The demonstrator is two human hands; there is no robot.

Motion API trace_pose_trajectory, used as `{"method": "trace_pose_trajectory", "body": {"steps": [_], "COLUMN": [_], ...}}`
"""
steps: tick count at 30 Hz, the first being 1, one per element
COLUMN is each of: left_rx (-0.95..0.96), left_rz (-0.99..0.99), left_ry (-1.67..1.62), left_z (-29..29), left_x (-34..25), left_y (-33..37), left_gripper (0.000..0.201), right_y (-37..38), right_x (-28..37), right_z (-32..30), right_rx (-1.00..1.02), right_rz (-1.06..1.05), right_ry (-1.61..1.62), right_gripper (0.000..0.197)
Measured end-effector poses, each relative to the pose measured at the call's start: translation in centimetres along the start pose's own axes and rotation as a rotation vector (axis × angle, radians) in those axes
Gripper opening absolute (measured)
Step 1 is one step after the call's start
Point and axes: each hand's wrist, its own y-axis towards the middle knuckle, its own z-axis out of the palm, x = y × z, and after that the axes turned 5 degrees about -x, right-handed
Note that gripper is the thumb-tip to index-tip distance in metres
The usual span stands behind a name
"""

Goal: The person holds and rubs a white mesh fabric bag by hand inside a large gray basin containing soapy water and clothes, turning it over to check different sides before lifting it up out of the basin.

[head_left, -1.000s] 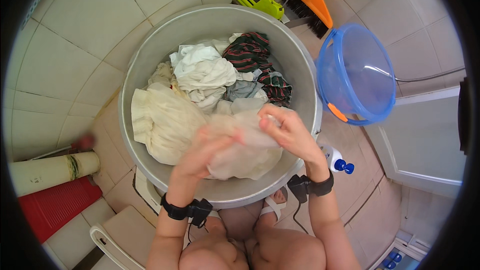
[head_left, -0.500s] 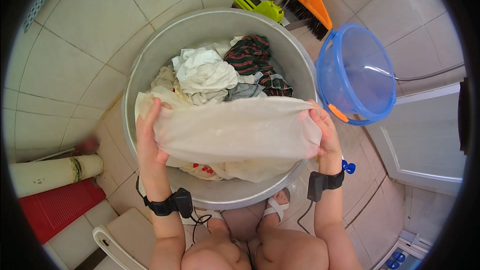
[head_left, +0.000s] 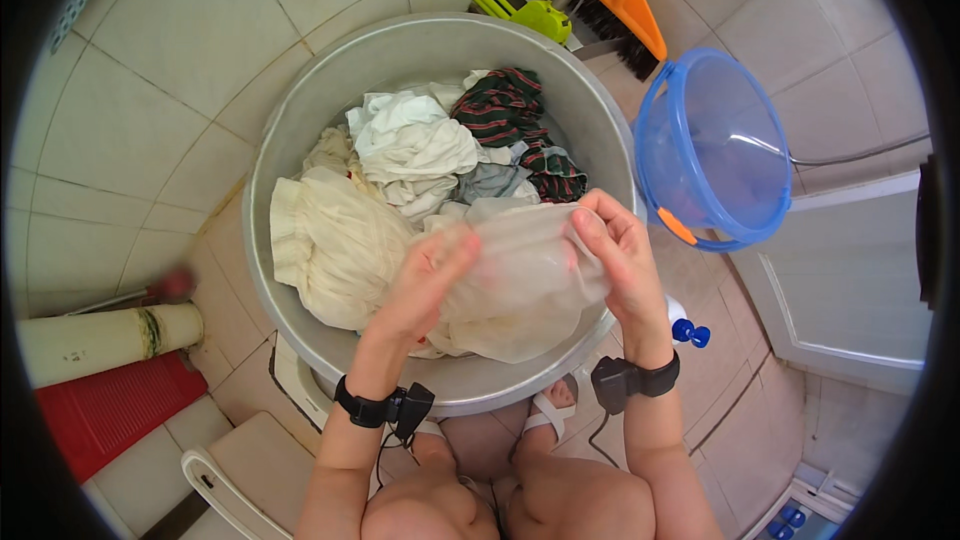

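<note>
A sheer off-white cloth (head_left: pixel 525 255) is held up over the near side of a large round metal tub (head_left: pixel 300 90). My right hand (head_left: pixel 625 255) is closed on its right edge, thumb over the fabric. At the other edge my left hand (head_left: pixel 420 285), slightly blurred, grips the gathered cloth; pink fingertips show through the thin weave. To the left lies a bunched cream cloth (head_left: pixel 335 245) in the tub. Behind it are crumpled white garments (head_left: pixel 415 140), a grey cloth (head_left: pixel 490 182) and a dark plaid garment with red stripes (head_left: pixel 500 110).
Right of the tub stands a clear blue bucket (head_left: pixel 715 150) with an orange grip. An orange broom (head_left: pixel 628 10) and a lime-green tool (head_left: pixel 530 15) lean behind. A white bottle with a blue cap (head_left: pixel 690 332) is beside my right wrist. Left are a red washboard-like panel (head_left: pixel 120 410) and a pale pipe (head_left: pixel 110 340).
My hands have come closer together, the left moving right and slightly down. The cloth, stretched wide before, is now gathered between them, uncovering the cream cloth at the left.
</note>
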Motion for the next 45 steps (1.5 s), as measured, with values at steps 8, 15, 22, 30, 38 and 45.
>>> {"method": "trace_pose_trajectory", "body": {"steps": [8, 15, 22, 30, 38, 45], "left_rx": [-0.28, 0.045, -0.353, -0.316, -0.506, -0.558], "left_rz": [-0.221, -0.316, -0.35, -0.403, -0.203, -0.191], "left_ry": [-0.291, -0.433, -0.33, -0.353, -0.172, -0.122], "left_z": [2.3, -1.7, 3.2, -0.5, 0.7, 3.0], "left_x": [3.2, 4.8, 3.3, 6.1, 6.9, 6.7], "left_y": [1.8, 3.2, 1.4, 3.6, 4.4, 3.6], "left_gripper": [0.03, 0.022, 0.019, 0.02, 0.02, 0.021], "right_y": [-1.8, -1.8, -0.6, -0.7, 1.7, 2.8], "right_x": [-3.8, -5.6, -6.5, -7.4, -10.1, -11.9], "right_z": [7.8, 9.1, 7.8, 8.6, 7.7, 5.7], "right_rx": [-0.064, -0.301, -0.379, -0.378, -0.407, -0.456], "right_rz": [-0.595, -0.657, -0.561, -0.52, -0.385, -0.192], "right_ry": [-1.001, -1.063, -1.011, -1.022, -0.979, -0.997], "right_gripper": [0.028, 0.038, 0.036, 0.036, 0.035, 0.041]}}
